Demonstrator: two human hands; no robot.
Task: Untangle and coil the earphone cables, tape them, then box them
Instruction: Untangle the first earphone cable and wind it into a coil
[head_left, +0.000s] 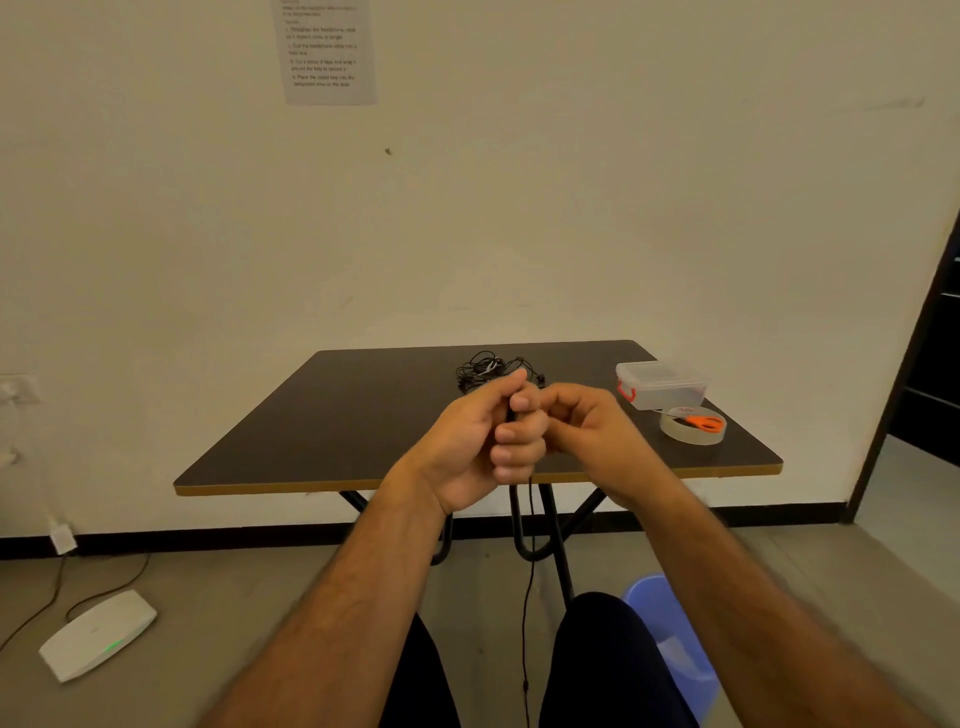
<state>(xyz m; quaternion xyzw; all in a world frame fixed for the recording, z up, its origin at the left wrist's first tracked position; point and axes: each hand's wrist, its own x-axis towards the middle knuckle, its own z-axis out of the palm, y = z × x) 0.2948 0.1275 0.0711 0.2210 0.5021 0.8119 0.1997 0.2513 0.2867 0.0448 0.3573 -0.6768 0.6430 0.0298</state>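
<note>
Above the near edge of the dark table (322, 431), the left hand (483, 436) is curled tight round a black earphone cable (530, 597), which hangs from the fist down between the knees. The right hand (587, 431) meets it knuckle to knuckle, fingers curled; whether it pinches the cable I cannot tell. A tangle of more earphones (491, 370) lies at the table's far side. At right stand a clear lidded box (662, 385), a tape roll (693, 434) and orange-handled scissors (701, 422) resting across it. The wall sheet (324, 52) is too blurred to read.
</note>
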